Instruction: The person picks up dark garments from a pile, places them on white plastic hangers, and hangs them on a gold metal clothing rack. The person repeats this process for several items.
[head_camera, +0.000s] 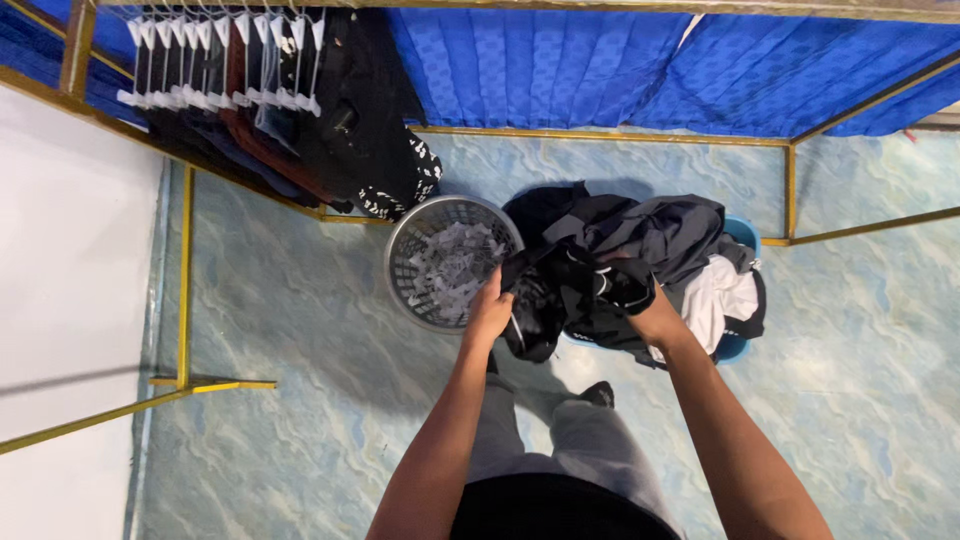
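Two bare hands are holding one dark black cloth garment (560, 300) in the head view. The left hand (490, 312) is gripping the garment's left edge with its fingers curled tight around the cloth. The right hand (650, 318) is gripping the other side, fingers closed in the folds. The garment is hanging in the air, just above a big pile of dark and white clothes (690, 265) that is sitting in a round blue plastic tub (733, 345) on the pale blue patterned floor (300, 330). A round grey plastic mesh basket (445, 262) is standing just beside the pile, near the left hand. Dark clothes on white hangers (235, 75) are hanging on a yellow metal rack (185, 290).
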